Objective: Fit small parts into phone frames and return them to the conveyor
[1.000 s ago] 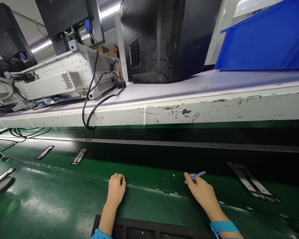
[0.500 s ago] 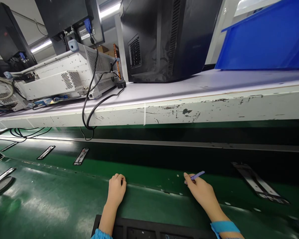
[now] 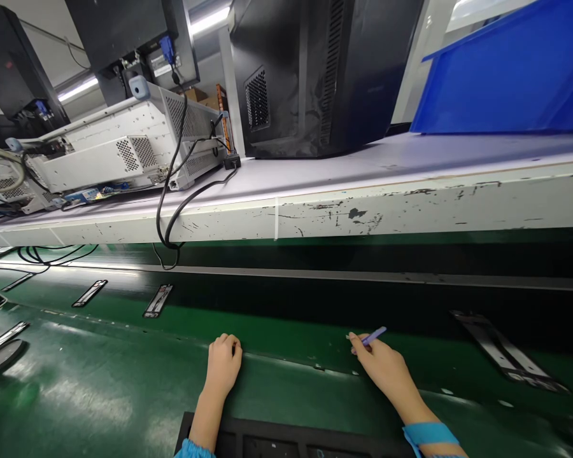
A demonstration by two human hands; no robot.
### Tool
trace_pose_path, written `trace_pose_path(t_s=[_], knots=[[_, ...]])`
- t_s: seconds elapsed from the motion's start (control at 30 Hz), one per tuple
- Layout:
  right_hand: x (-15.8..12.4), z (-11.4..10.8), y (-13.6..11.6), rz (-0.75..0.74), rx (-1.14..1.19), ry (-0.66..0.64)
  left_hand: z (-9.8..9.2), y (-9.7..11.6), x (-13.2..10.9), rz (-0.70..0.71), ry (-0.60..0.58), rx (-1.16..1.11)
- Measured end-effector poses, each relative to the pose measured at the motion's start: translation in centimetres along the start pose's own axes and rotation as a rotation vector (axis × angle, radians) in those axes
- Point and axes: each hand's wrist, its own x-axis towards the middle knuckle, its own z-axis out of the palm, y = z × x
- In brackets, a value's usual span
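**Right hand [image 3: 384,372] pinching blue plastic spudger [image 3: 374,336]; left hand [image 3: 223,367] curled.**
Spudger's long axis slants up and right from the fingertips, free end pointing away from the person, above the green conveyor belt [image 3: 286,324] (exact tool type hard to tell at this size). Left hand nearly shut on the belt's edge, nothing visible in it.

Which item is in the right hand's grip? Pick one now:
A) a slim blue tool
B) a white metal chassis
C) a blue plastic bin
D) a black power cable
A: the right hand pinches the slim blue tool in its fingers.
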Motion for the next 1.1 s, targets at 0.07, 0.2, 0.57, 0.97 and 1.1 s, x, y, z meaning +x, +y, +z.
trace_pose_path(t_s=[0.07, 0.2, 0.57, 0.97, 1.1], knots=[[-0.04, -0.04, -0.03, 0.001, -0.005, -0.004, 0.03, 0.00, -0.01, -0.002, -0.003, 0.003], [-0.07, -0.08, -0.12, 0.003, -0.011, -0.011, 0.03, -0.05, -0.03, 0.000, -0.006, 0.007], [-0.08, -0.06, -0.17, 0.006, -0.011, -0.017, 0.01, 0.03, -0.06, 0.000, -0.013, 0.011], [0.02, -0.06, -0.26, 0.014, -0.006, -0.010, -0.03, 0.12, 0.05, -0.003, -0.015, 0.014], [-0.09, -0.08, -0.32, 0.002, 0.006, -0.013, 0.00, 0.03, 0.05, 0.008, -0.011, 0.016]])
